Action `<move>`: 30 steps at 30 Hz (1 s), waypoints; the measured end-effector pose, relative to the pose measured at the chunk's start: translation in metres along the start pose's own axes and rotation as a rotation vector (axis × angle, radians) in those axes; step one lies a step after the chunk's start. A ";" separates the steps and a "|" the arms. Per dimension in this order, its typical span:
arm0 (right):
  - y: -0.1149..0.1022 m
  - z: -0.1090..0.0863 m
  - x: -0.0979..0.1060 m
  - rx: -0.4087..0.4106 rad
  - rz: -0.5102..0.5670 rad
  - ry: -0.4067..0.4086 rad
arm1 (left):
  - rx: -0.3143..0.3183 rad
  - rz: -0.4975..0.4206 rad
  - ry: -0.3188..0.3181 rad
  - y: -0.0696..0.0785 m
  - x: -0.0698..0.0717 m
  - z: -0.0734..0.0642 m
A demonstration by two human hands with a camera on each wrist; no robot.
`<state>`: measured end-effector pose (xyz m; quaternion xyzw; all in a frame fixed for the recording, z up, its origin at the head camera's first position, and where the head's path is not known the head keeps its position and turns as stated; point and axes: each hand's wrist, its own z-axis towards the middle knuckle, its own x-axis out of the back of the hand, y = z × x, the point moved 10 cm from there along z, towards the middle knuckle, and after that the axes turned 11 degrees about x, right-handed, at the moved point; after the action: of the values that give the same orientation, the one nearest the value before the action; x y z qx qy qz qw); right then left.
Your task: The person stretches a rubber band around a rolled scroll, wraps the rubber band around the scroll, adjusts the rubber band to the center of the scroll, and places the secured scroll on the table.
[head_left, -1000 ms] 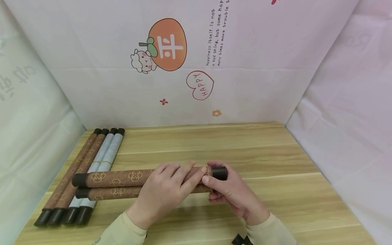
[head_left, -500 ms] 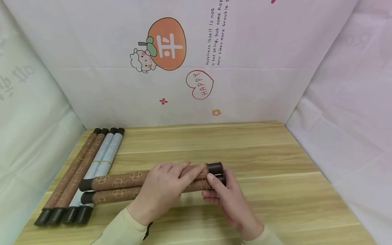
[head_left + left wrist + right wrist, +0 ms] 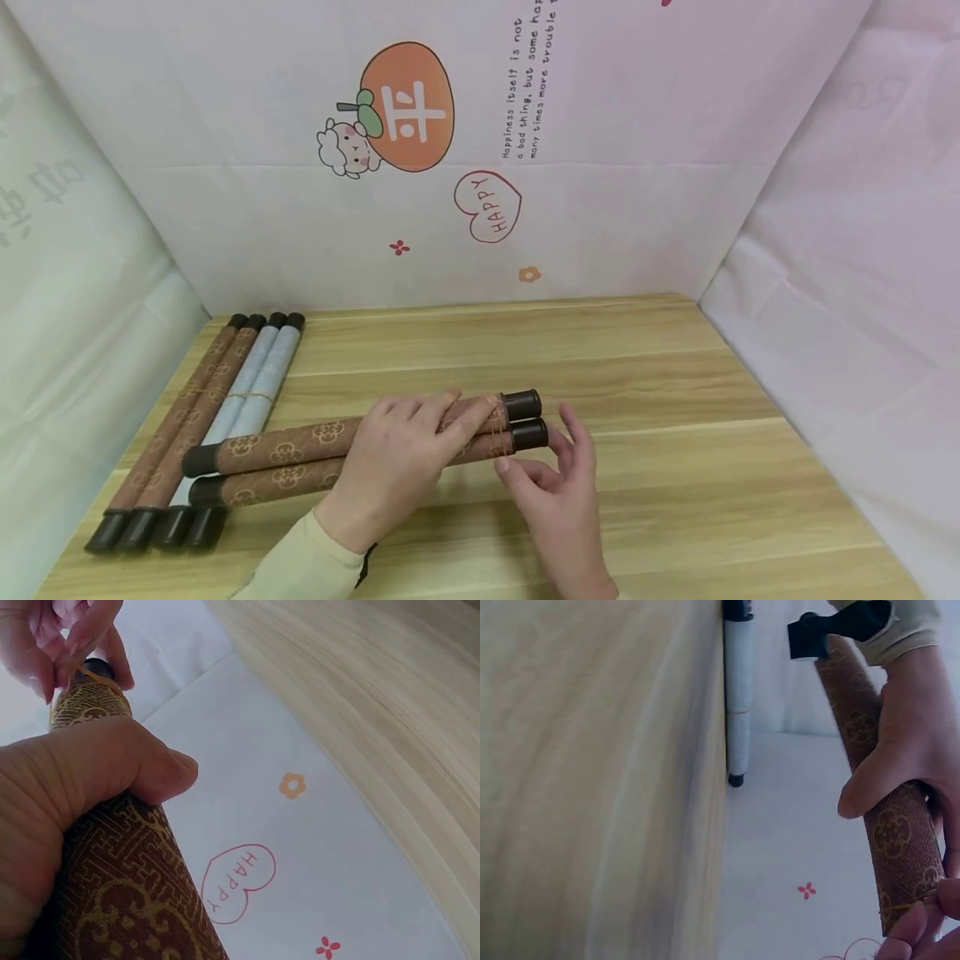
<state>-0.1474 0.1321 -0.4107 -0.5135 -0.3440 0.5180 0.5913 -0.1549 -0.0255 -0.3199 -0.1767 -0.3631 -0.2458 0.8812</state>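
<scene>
My left hand (image 3: 397, 471) grips a pair of brown scrolls (image 3: 288, 452), patterned in gold with black end caps. They lie side by side, tilted up a little toward the right. In the left wrist view my thumb presses along the brown cloth (image 3: 127, 900). A thin yellowish rubber band (image 3: 96, 676) goes round the scrolls near their right end. There my right hand (image 3: 566, 500) pinches the band between its fingers, drawing part of it past the black caps (image 3: 529, 433). The undersides of the scrolls are hidden.
At the left of the wooden table (image 3: 637, 375) lie another brown pair of scrolls (image 3: 180, 417) and a light blue pair (image 3: 258, 375), side by side. The held scrolls' left ends overlap the blue pair in the head view. White printed cloth (image 3: 622, 208) walls the back and sides.
My right hand has slid off the scrolls' right end, baring both black caps, and now pulls at the band. The scrolls have tilted, right end up. My left hand keeps its grip.
</scene>
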 end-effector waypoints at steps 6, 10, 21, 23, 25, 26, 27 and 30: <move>-0.036 -0.005 -0.003 0.481 -0.133 0.008 | -0.004 0.017 0.045 0.005 0.005 0.001; -0.066 -0.011 -0.014 0.810 -0.283 -0.059 | -0.025 0.028 0.079 0.010 0.008 0.001; -0.098 -0.008 -0.022 1.113 -0.525 -0.090 | -0.036 -0.004 0.055 0.015 0.009 -0.001; -0.101 -0.008 -0.021 1.123 -0.540 -0.088 | -0.033 -0.007 0.041 0.014 0.008 -0.002; -0.103 -0.008 -0.020 1.137 -0.553 -0.086 | -0.035 -0.009 0.032 0.014 0.007 -0.002; -0.104 -0.007 -0.019 1.140 -0.563 -0.088 | -0.035 -0.010 0.026 0.013 0.006 -0.002; -0.105 -0.006 -0.019 1.137 -0.577 -0.100 | -0.036 -0.011 0.020 0.013 0.005 -0.003; -0.103 -0.003 -0.020 1.114 -0.647 -0.183 | -0.037 -0.007 -0.013 0.011 0.001 -0.004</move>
<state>-0.1224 0.1182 -0.3098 0.0458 -0.2101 0.4562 0.8635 -0.1461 -0.0187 -0.3235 -0.1934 -0.3647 -0.2544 0.8746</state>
